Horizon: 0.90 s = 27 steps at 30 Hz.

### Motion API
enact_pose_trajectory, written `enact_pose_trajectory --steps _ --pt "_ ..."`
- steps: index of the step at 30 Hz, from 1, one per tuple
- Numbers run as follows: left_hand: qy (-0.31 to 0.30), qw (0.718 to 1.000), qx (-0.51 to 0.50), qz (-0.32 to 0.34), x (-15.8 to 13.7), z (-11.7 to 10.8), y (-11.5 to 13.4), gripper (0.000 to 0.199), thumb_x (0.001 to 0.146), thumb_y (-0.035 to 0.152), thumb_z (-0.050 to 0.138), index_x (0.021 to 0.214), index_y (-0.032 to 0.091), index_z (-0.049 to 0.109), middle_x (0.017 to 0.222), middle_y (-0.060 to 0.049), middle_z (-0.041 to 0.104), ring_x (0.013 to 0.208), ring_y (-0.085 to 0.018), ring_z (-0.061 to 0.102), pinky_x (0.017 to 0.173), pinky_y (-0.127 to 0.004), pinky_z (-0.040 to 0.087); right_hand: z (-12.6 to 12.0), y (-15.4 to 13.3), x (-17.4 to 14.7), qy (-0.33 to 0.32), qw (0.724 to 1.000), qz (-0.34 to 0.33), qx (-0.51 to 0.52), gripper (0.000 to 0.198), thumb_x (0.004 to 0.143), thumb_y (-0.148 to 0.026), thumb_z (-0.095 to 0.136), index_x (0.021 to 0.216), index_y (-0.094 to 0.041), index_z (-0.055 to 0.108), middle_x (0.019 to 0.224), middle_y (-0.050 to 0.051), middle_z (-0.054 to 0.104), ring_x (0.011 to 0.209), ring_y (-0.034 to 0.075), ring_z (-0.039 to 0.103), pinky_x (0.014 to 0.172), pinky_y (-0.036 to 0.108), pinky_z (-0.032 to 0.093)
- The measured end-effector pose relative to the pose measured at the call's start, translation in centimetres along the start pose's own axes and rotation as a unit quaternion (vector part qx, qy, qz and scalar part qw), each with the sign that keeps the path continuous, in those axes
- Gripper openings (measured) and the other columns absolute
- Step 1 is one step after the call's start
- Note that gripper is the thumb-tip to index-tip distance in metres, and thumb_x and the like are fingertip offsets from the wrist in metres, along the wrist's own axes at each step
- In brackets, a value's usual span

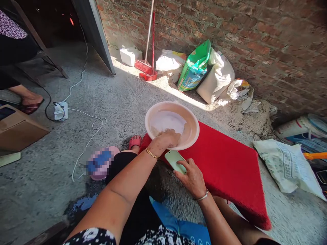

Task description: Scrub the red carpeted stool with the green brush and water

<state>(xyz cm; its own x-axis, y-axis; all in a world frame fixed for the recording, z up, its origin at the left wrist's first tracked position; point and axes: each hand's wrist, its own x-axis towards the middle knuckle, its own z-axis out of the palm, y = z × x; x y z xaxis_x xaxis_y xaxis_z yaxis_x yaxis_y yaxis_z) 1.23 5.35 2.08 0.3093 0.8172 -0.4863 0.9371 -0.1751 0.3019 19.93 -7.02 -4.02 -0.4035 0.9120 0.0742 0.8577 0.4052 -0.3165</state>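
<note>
Brick wall [245, 44], unplastered, behind a grey concrete floor [102, 92]; band of sunlight along the foot of the wall. Against it, left to right: white box [130, 56], red broom [143, 65] with red dustpan [149, 77], green sack [194, 66], white sack [217, 81]. Metal door [95, 34], ajar, far left. Printed sack [287, 165], lying flat, right.

Desk [230, 170], one, low, covered in red plush. Basin [192, 134], one, pale pink, at the desk's left end, containing cloudy water [168, 119].

Hands, two. Left hand [168, 139], gold bracelet at the wrist: dips into the water at the basin's near side; fingers submerged, so whether they grip anything cannot be told. Right hand [191, 175], silver bracelet at the wrist: holds a green slab [175, 160], flat, phone-shaped, between thumb and fingers, just outside the basin's near rim, above the desk's edge.

Left side: power strip [60, 111] on the floor, carton [22, 131], co-worker's foot [30, 99] in a sandal.
</note>
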Motion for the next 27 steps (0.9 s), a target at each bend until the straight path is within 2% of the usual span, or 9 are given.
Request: enact_pose_trajectory --steps 3,5,9,12,16,20,23,25,27 --pt "-0.001 1.000 -0.005 0.003 0.1 0.1 0.0 0.052 0.100 0.022 0.041 0.151 0.020 0.054 0.151 -0.024 0.051 0.143 -0.044 0.047 0.107 -0.067 0.047 -1.0 0.6 -1.4 0.015 0.999 0.030 0.017 0.025 0.091 -0.038 0.072 0.112 -0.026 0.076 0.096 0.004 0.062 0.078 0.019 0.064 0.069 0.029 0.046" --pt "0.000 1.000 -0.007 0.003 0.1 0.1 0.0 0.052 0.100 0.023 0.042 0.150 0.020 0.055 0.152 -0.024 0.051 0.143 -0.045 0.046 0.107 -0.068 0.046 -1.1 -0.3 -1.3 0.013 0.999 0.018 0.028 0.026 0.090 -0.038 0.073 0.112 -0.026 0.077 0.098 0.004 0.062 0.077 0.018 0.063 0.069 0.029 0.047" --pt "0.011 1.000 -0.011 0.000 0.0 0.1 0.0 0.050 0.099 0.025 0.047 0.148 0.020 0.057 0.149 -0.024 0.054 0.142 -0.044 0.049 0.107 -0.067 0.047 -0.1 -3.5 1.2 -0.008 0.999 -0.031 0.025 0.027 0.086 -0.039 0.077 0.110 -0.027 0.078 0.095 0.005 0.063 0.082 0.021 0.064 0.075 0.031 0.049" --pt "0.012 1.000 -0.005 0.006 -0.1 0.1 -0.1 0.049 0.101 0.026 0.044 0.147 0.020 0.058 0.147 -0.023 0.056 0.141 -0.041 0.050 0.108 -0.064 0.048 0.5 -3.3 2.7 -0.024 0.999 -0.028 0.038 0.029 0.085 -0.040 0.078 0.111 -0.028 0.079 0.092 0.004 0.063 0.083 0.022 0.064 0.076 0.032 0.049" --pt "0.000 1.000 0.001 0.003 0.1 0.2 -0.1 0.051 0.101 0.026 0.041 0.150 0.021 0.055 0.149 -0.023 0.053 0.142 -0.042 0.048 0.108 -0.065 0.047 -0.1 1.4 1.1 -0.031 0.988 0.050 0.144 0.033 0.088 -0.050 0.071 0.111 -0.027 0.078 0.095 0.004 0.066 0.087 0.022 0.066 0.077 0.032 0.050" --pt "-0.004 1.000 -0.013 -0.002 0.3 0.2 0.1 0.052 0.099 0.025 0.044 0.149 0.021 0.056 0.150 -0.024 0.052 0.140 -0.044 0.048 0.105 -0.068 0.048 -1.4 5.8 -2.1 0.043 0.963 0.196 0.181 0.050 0.084 -0.067 0.065 0.107 -0.024 0.076 0.102 0.008 0.069 0.097 0.028 0.066 0.083 0.038 0.050" --pt "-0.001 1.000 -0.021 0.000 0.2 0.1 0.2 0.053 0.097 0.024 0.048 0.149 0.021 0.056 0.151 -0.024 0.051 0.140 -0.044 0.047 0.106 -0.070 0.046 -1.3 6.0 -2.6 0.128 0.942 0.275 0.143 0.066 0.079 -0.079 0.062 0.107 -0.021 0.072 0.101 0.011 0.068 0.098 0.031 0.065 0.081 0.040 0.049" --pt "-0.004 1.000 -0.021 -0.001 0.1 0.0 0.2 0.054 0.098 0.025 0.048 0.151 0.021 0.054 0.152 -0.024 0.050 0.142 -0.044 0.046 0.107 -0.070 0.045 -0.7 5.1 -1.8 0.166 0.935 0.287 0.126 0.070 0.079 -0.084 0.057 0.106 -0.020 0.068 0.100 0.013 0.067 0.097 0.031 0.064 0.078 0.040 0.049" --pt "-0.005 1.000 -0.019 -0.002 0.0 0.0 0.1 0.054 0.099 0.026 0.047 0.152 0.021 0.053 0.154 -0.024 0.049 0.143 -0.044 0.044 0.109 -0.069 0.044 0.1 4.0 -0.6 0.162 0.941 0.277 0.104 0.067 0.084 -0.084 0.052 0.104 -0.021 0.065 0.099 0.013 0.066 0.093 0.030 0.063 0.073 0.038 0.048"
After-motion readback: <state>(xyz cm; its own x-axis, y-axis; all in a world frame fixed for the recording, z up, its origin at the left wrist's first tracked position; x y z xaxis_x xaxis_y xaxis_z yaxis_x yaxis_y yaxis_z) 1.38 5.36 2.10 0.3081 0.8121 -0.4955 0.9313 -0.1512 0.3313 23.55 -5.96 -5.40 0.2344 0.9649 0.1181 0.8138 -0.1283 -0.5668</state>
